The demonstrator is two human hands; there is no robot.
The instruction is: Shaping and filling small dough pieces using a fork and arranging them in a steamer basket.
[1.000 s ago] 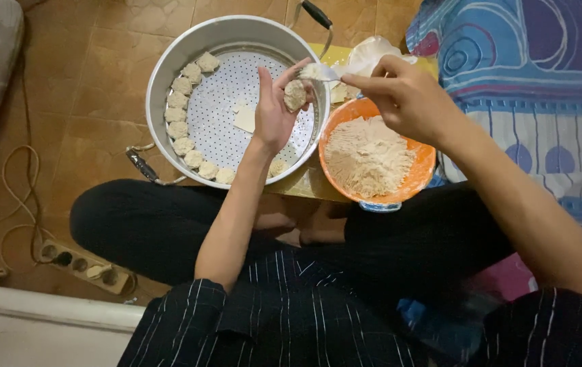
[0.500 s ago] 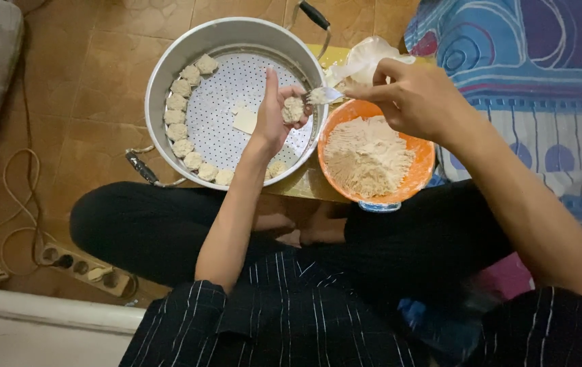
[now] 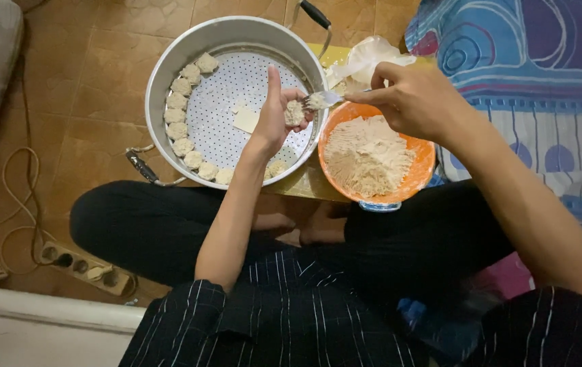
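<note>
Left hand point(image 3: 276, 119), cupped around dumpling point(image 3: 295, 113) above steamer tray point(image 3: 236, 88). Right hand point(image 3: 410, 98), pinching spoon point(image 3: 321, 100) against dumpling. Done: about ten dumplings point(image 3: 181, 126) along tray rim. Left: orange bowl point(image 3: 421, 170) mostly full of filling point(image 3: 367, 156).

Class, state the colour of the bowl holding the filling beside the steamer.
Orange, seen in the head view: the bowl sits right of the metal steamer.

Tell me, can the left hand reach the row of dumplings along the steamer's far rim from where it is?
Probably yes. The left hand hovers over the perforated steamer tray, and nothing lies between it and the row of dumplings. But its grip is taken up by a dumpling that the spoon is filling.
</note>
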